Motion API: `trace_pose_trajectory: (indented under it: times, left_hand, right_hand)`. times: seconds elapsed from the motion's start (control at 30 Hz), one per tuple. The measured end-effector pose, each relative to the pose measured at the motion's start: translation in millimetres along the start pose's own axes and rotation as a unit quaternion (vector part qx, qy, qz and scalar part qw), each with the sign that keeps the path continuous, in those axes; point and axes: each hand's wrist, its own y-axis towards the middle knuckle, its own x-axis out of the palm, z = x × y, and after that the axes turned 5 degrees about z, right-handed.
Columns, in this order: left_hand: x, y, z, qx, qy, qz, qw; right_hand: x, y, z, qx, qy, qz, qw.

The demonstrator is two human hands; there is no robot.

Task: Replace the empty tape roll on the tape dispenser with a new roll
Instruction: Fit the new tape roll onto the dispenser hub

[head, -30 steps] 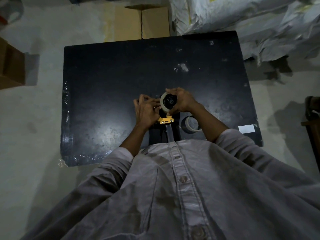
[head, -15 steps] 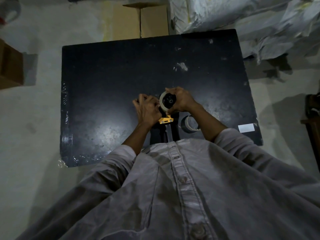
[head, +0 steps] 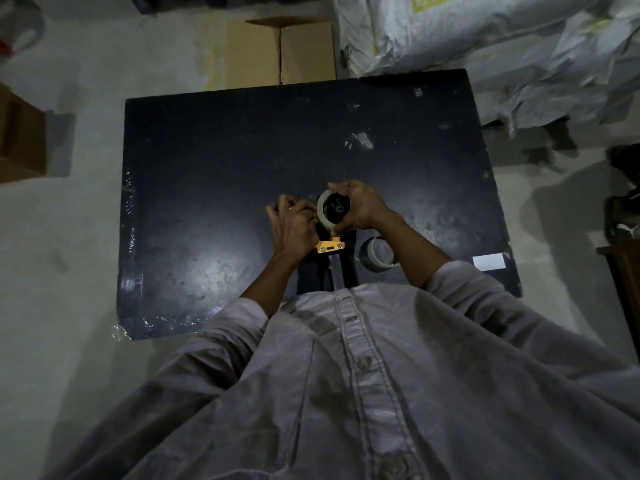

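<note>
Black scuffed tabletop (head: 214, 188), right hand (head: 362, 207) gripping pale tape roll (head: 325, 213) on yellow-and-black tape dispenser (head: 330, 244), left hand (head: 294, 226) curled closed beside it, grip unclear, spare grey tape ring (head: 378, 255) near right.

A scuffed black table (head: 214, 188) bears a spent tape core (head: 377, 255) near right, beside a white label (head: 489, 262).

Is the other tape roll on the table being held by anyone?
No, the loose roll lies alone on the black table, while both hands are at the dispenser.
</note>
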Motion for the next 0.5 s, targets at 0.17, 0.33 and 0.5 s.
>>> trace_pose_trajectory:
  times: [0.17, 0.33, 0.5]
  left_hand:
    - [2.0, 1.4, -4.3, 0.004, -0.006, 0.002, 1.0]
    - [8.2, -0.2, -6.6, -0.022, -0.011, 0.001, 1.0]
    - [4.3, 5.6, -2.2, -0.033, -0.001, 0.004, 0.999]
  right_hand:
    - [-0.2, -2.2, -3.6, -0.002, -0.006, 0.003, 1.0]
    - [0.3, -3.4, -8.9, -0.004, -0.022, 0.006, 1.0]
    - [6.0, -1.7, -16.8, 0.029, -0.028, 0.012, 0.999]
